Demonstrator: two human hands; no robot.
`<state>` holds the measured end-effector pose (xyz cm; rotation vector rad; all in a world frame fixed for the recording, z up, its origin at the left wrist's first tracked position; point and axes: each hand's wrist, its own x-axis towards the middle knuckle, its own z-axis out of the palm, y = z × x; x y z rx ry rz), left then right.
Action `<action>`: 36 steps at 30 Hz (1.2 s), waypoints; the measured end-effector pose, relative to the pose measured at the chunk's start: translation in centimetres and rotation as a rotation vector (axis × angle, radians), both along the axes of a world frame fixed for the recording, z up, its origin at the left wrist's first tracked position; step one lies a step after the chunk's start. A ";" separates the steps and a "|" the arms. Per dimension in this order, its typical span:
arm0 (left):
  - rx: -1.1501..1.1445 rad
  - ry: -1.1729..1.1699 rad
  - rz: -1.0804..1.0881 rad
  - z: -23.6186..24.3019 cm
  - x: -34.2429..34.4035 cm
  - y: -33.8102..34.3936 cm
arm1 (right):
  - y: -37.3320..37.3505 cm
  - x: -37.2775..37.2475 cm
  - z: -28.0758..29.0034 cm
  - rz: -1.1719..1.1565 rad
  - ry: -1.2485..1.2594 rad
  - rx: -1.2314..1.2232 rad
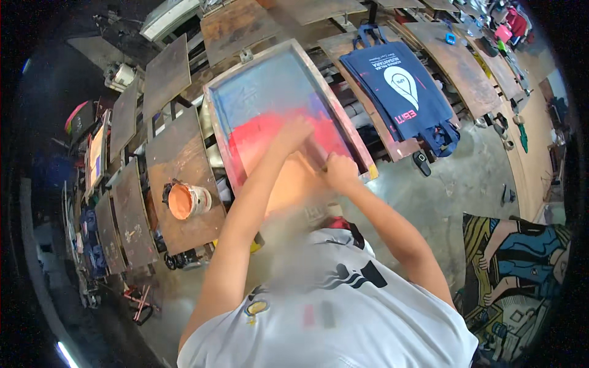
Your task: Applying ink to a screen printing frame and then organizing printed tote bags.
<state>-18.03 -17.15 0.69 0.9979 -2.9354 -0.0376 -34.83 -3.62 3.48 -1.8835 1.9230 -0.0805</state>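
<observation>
A wooden screen-printing frame (pixel 224 144) lies in front of me, its mesh blue at the far end. Red ink (pixel 257 132) is spread across the middle of the mesh, and orange (pixel 294 184) covers the near part. Both my hands are closed on a squeegee (pixel 315 154), a brownish bar slanting between them over the mesh. My left hand (pixel 293 133) grips its farther end and is slightly blurred. At its nearer end, beside the frame's right rail, is my right hand (pixel 341 170). The squeegee's lower edge cannot be made out.
Left of the frame, a tub of orange ink (pixel 187 201) stands on a brown board (pixel 178 138). Stacked navy tote bags (pixel 383 73) with a white print lie on a board to the right. A dark handheld device (pixel 421 163) is on the floor (pixel 392 193). More boards line both sides.
</observation>
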 end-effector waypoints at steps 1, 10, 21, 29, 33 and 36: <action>0.018 -0.001 0.012 0.5 -0.1 0.1 | 0.1 -0.1 -0.2 -0.050 -0.026 -0.010; -0.024 -0.027 0.010 -0.3 5.6 0.1 | 0.4 6.2 -4.5 -0.108 -0.261 -0.060; 0.040 0.163 0.109 -1.5 4.2 0.9 | -2.5 -0.5 -0.8 0.167 -0.120 0.053; -0.028 0.036 -0.067 -0.8 4.8 0.6 | 1.0 4.7 -4.0 -0.044 -0.189 -0.006; 0.190 -0.032 0.051 -0.9 8.5 -0.7 | 0.0 7.3 -2.9 -0.052 -0.219 -0.042; 0.186 0.026 0.077 -2.1 8.9 -1.1 | -0.9 6.5 -2.0 0.013 -0.164 -0.057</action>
